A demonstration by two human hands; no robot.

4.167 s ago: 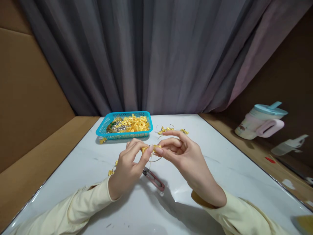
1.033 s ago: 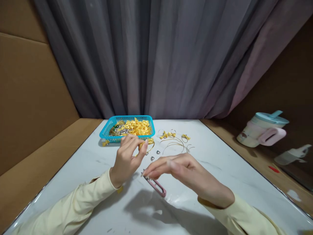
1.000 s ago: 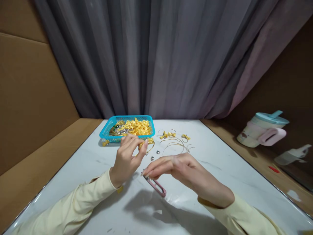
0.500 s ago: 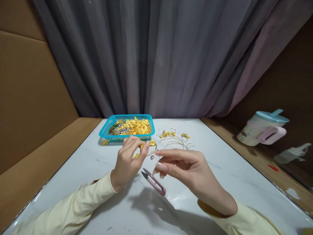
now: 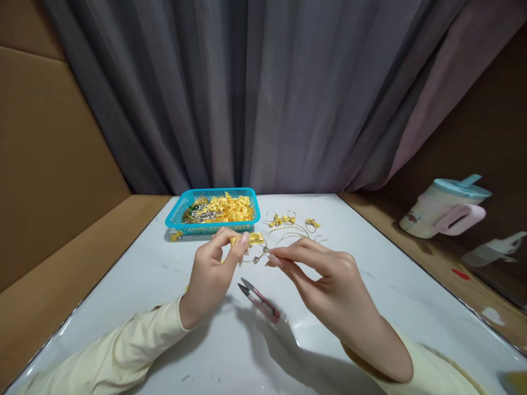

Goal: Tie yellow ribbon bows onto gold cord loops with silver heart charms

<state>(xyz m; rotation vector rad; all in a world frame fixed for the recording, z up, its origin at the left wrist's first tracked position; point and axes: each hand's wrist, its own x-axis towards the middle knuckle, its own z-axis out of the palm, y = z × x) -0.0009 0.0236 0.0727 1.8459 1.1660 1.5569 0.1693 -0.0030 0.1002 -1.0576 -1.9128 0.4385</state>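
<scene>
On the white table (image 5: 148, 263) we see a blue basket (image 5: 193, 226) at the far side, with yellow ribbon bows (image 5: 233, 208) and a bundle of silver pieces (image 5: 201, 214) in it. To the right of it are lying small bow rings (image 5: 282, 220) and loose gold cords (image 5: 296, 235), the cords partly behind our right hand (image 5: 329, 277). Pink thread snips (image 5: 267, 304) lie nearer to us, between the two wrists. A tumbler (image 5: 440, 211) stands well apart, at right.

Our left hand (image 5: 214, 271) is closed by thumb and fingers upon a yellow bow (image 5: 256, 238), which sticks out toward the right hand, its cord loop (image 5: 247, 261) below. The right thumb and forefinger are nearly together beside this loop; what they pinch is too small to tell. Two silver bells (image 5: 256, 260) appear along the loop; whether they touch it, we cannot tell.
</scene>
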